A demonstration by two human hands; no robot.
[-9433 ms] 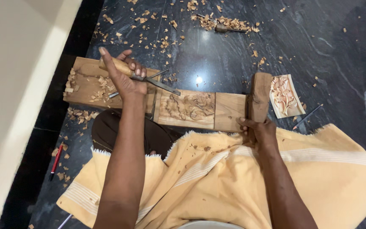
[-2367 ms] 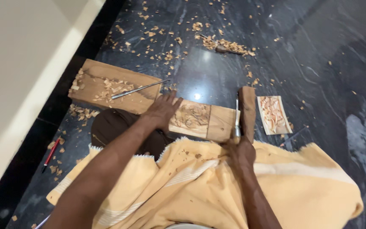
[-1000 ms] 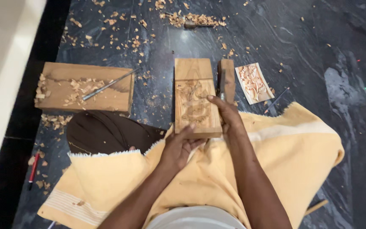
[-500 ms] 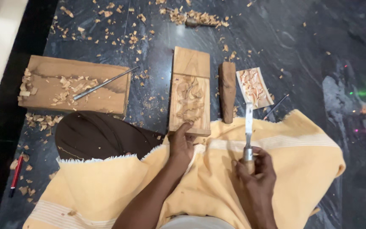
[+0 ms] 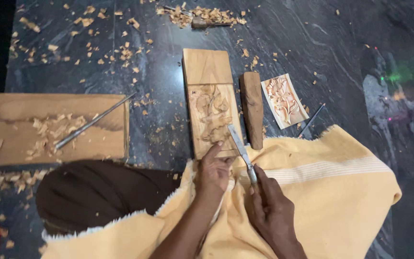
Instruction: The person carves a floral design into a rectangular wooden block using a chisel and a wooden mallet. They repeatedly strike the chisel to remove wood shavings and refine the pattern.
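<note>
A pale tan board bears a floral relief, the cloth is yellow with a whitish stripe, and the floor seems black-grey marbled.

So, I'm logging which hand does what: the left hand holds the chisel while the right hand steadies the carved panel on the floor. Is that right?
Not quite: the hands are swapped. In the head view the right hand holds the chisel, its blade lying over the near end of the carved panel, while the left hand steadies that panel.
</note>
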